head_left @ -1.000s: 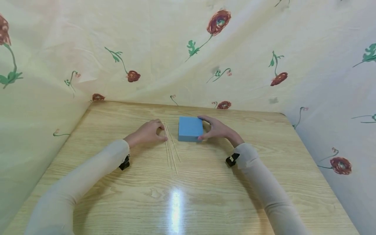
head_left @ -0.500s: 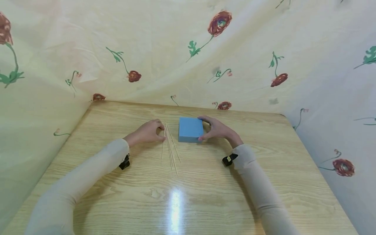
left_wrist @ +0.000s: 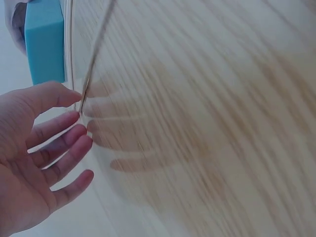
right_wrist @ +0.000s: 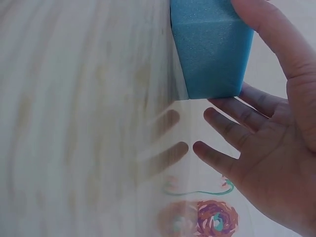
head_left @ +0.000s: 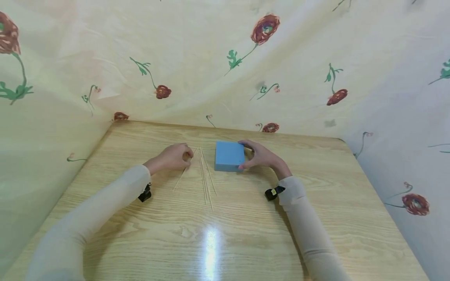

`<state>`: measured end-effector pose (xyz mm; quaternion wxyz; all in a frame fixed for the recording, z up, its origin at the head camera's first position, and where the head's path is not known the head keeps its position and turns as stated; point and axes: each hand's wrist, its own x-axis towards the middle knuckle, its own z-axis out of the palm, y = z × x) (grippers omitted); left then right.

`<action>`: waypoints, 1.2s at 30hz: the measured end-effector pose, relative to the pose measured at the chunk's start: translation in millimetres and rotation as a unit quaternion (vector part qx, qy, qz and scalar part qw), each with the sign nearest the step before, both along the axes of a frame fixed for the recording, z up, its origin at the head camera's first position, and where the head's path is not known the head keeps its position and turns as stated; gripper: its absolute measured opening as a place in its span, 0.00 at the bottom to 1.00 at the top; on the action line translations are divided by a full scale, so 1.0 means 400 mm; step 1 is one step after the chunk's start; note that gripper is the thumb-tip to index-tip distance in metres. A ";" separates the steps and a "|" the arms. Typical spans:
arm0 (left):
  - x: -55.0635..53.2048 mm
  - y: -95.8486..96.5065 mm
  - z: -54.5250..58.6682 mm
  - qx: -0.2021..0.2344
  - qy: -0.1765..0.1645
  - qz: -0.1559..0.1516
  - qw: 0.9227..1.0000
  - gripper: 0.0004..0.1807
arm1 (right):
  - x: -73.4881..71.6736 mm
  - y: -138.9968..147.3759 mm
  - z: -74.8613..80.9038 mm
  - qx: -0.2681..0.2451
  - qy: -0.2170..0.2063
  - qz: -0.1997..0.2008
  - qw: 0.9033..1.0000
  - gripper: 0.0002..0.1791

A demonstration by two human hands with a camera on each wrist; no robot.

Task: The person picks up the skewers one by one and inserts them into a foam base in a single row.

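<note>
My left hand [head_left: 173, 157] pinches one thin wooden stick [left_wrist: 97, 47] between thumb and index fingertip, close over the table; in the head view the stick slants down to the left. Several more thin sticks [head_left: 205, 177] lie in a loose, narrow fan just to its right. Beyond them sits a square blue foam block [head_left: 229, 154]. My right hand [head_left: 263, 156] holds this block at its right side, thumb on the near corner and fingers at the far one. In the right wrist view, the block [right_wrist: 212, 59] shows its end face, and the lower fingers stretch out free of it.
The light wood-grain table [head_left: 246, 234] has a back edge against a cream curtain [head_left: 197, 78] printed with red flowers. Similar cloth hangs at both sides. A dark wrist camera [head_left: 145, 193] sits at my left cuff, and another camera [head_left: 272, 193] at the right.
My left hand has drawn one stick leftward, away from the bunch, and its lower end has swung left. The right hand stays at the block.
</note>
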<state>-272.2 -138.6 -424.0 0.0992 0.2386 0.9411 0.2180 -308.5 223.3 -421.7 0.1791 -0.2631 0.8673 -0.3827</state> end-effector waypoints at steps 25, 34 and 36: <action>-0.058 -0.058 0.005 0.071 -0.069 -0.031 0.995 0.10 | -0.005 0.001 0.001 -0.007 -0.005 0.002 1.000 0.56; -0.065 -0.071 -0.001 0.077 -0.088 -0.015 0.993 0.09 | -0.006 0.002 -0.002 -0.011 -0.013 0.002 1.000 0.57; -0.066 -0.072 -0.004 0.078 -0.089 -0.013 0.993 0.09 | -0.006 0.003 -0.002 -0.013 -0.016 0.003 1.000 0.57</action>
